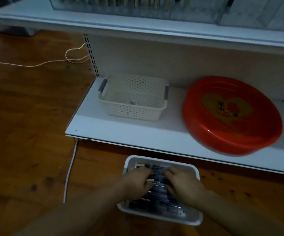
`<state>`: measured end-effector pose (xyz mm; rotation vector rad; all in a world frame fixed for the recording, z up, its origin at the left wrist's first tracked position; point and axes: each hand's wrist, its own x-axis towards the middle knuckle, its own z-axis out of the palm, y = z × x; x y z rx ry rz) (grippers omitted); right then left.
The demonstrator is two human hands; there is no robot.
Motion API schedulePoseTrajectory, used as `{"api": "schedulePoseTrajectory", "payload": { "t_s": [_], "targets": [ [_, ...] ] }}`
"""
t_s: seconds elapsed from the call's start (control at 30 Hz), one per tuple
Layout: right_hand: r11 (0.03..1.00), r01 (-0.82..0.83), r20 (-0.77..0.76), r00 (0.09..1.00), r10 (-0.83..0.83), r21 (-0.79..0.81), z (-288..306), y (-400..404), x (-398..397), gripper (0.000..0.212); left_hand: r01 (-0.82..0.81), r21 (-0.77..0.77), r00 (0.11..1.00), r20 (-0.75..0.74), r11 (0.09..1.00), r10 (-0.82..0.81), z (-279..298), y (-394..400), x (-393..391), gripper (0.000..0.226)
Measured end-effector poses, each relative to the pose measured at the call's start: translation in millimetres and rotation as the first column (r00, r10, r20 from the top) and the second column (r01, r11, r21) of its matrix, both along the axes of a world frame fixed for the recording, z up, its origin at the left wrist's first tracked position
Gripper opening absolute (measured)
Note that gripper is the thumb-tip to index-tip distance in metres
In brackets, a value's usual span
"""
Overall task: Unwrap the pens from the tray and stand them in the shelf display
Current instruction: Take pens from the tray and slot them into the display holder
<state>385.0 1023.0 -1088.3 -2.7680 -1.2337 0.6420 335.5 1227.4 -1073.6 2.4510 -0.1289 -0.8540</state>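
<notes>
A white tray [195, 169] lies on the wooden floor in front of the low shelf. It is full of dark wrapped pens [156, 204] lying across it. Both of my hands are down in the tray. My left hand [137, 182] has its fingers curled over pens on the left side. My right hand [184, 183] rests on pens on the right side, fingers bent. Whether either hand has a firm grip on a pen is hard to tell in the dim light. The clear shelf display [137, 7] with upright pens stands on the upper shelf, at the top of the view.
On the low white shelf [120, 132] stand a cream perforated basket [132, 99] and a round red plate [231, 114]. A white cable [69, 172] runs along the floor left of the tray. The upper shelf edge [137, 29] overhangs.
</notes>
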Motion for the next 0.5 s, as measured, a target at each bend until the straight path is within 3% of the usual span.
{"api": "schedulePoseTrajectory", "payload": {
  "t_s": [0.27, 0.5],
  "targets": [
    [0.992, 0.027, 0.025, 0.999, -0.024, -0.125, -29.4, 11.0, 4.8, 0.030, 0.011, 0.039, 0.997, -0.080, 0.999, -0.008, -18.2, 0.4, 5.9, 0.043],
    [0.971, -0.056, 0.097, 0.992, 0.080, -0.232, -30.6, 10.4, -0.9, 0.031, 0.066, 0.069, 0.995, -0.080, 0.995, -0.060, -22.4, 0.6, 7.2, 0.033]
  ]
}}
